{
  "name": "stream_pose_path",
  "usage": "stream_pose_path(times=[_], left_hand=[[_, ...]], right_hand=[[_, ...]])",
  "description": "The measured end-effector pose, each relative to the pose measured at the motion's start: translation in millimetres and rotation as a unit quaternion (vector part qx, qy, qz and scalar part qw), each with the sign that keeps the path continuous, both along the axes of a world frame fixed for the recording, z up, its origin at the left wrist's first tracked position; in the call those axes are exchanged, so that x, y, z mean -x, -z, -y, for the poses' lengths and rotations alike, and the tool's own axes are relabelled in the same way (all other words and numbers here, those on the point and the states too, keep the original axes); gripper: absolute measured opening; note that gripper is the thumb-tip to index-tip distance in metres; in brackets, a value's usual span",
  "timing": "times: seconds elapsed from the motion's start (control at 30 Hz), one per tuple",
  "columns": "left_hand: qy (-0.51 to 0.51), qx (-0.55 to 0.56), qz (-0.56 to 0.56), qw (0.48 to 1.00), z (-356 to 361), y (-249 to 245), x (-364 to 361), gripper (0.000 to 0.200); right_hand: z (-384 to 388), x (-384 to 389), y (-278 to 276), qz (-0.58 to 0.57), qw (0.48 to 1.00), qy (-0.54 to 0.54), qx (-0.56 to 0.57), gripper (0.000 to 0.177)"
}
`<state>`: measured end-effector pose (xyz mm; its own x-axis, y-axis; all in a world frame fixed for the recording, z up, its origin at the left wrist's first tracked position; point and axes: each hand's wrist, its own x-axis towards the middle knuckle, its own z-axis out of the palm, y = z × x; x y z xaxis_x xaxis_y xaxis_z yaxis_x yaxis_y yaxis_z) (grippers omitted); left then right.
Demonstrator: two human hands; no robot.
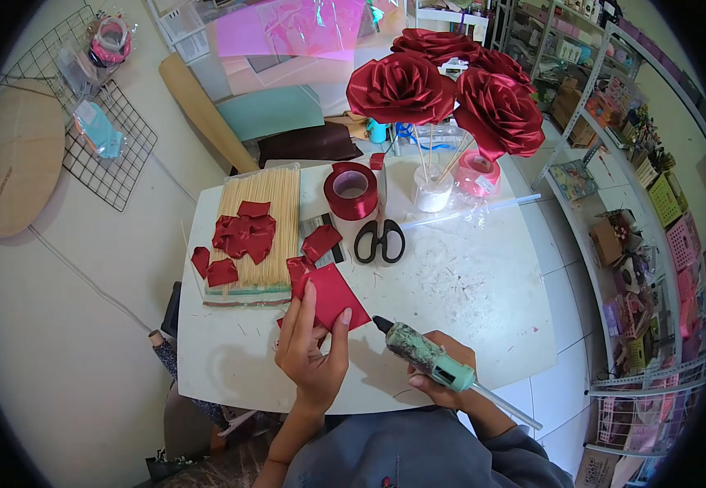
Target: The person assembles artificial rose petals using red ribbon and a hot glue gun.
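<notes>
My left hand (314,354) pinches a square piece of red satin ribbon (335,297) between thumb and fingers, just above the table's near side. In my right hand (446,370) is a green hot glue gun (430,355), its dark nozzle pointing left toward the ribbon's lower corner without touching it. A glue stick (506,404) sticks out of the gun's back end. Beyond the left hand lie more cut ribbon pieces (320,242). Black-handled scissors (380,241) rest beside a roll of red ribbon (350,192).
A pack of bamboo sticks (284,211) carries several red petals (245,236). Several red ribbon roses (402,88) stand on sticks in a white holder (432,191) at the back right. Pink tape (478,172) sits beside them. Shelves (613,203) line the right side.
</notes>
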<state>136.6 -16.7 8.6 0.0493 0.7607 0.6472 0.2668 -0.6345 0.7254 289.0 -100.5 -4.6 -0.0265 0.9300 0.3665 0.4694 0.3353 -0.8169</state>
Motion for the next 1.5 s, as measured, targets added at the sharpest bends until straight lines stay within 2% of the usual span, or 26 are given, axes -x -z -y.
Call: stream_pose_path(times=[0.1,0.17,0.63,0.93,1.0,1.1,1.13,1.17,1.2,1.23,1.3,1.5], left_hand=[[-0.003,-0.008,0.002,1.000,0.3,0.9,-0.7,0.050],[-0.004,-0.014,-0.001,1.000,0.2,2.2,-0.4,0.050],[-0.020,-0.046,-0.033,0.998,2.4,0.3,-1.0,0.052],[-0.006,-0.030,-0.015,0.999,3.0,2.0,-0.5,0.053],[0.008,0.007,0.001,1.000,4.0,2.2,0.1,0.053],[0.014,0.010,0.050,0.999,0.4,-1.4,-1.3,0.048],[0.014,0.009,0.051,0.999,0.0,-1.7,-1.7,0.048],[0.046,0.048,0.107,0.992,-0.6,-1.5,-2.5,0.049],[0.078,0.087,0.162,0.980,-1.0,-1.6,-2.8,0.050],[0.077,0.085,0.163,0.980,-1.3,-2.1,-2.4,0.050],[0.111,0.117,0.193,0.968,-1.7,-3.0,-1.4,0.052],[0.150,0.149,0.238,0.948,-2.4,-6.4,0.6,0.052]], right_hand=[[-1.3,1.6,0.4,0.002,1.000,-0.004,-0.024,0.026],[-2.8,1.4,0.9,0.050,0.998,-0.013,-0.048,0.026],[-2.6,3.9,-5.5,0.074,0.997,-0.005,-0.027,0.022],[-2.8,4.6,-4.9,0.086,0.996,0.001,-0.026,0.023],[-3.1,4.1,-3.3,0.083,0.996,0.001,-0.031,0.023],[-2.1,4.1,-2.0,0.073,0.997,0.019,0.024,0.022],[-2.0,5.7,-4.0,0.062,0.995,0.074,0.031,0.022],[-2.3,6.5,-5.3,0.051,0.990,0.128,0.038,0.021],[-1.5,5.1,-3.9,-0.009,0.988,0.140,0.061,0.023],[-1.5,2.3,-2.7,-0.008,0.988,0.139,0.060,0.023],[-1.5,-2.6,-0.2,0.064,0.974,0.212,0.051,0.034],[-6.2,-5.7,4.8,0.169,0.948,0.257,0.084,0.044]])
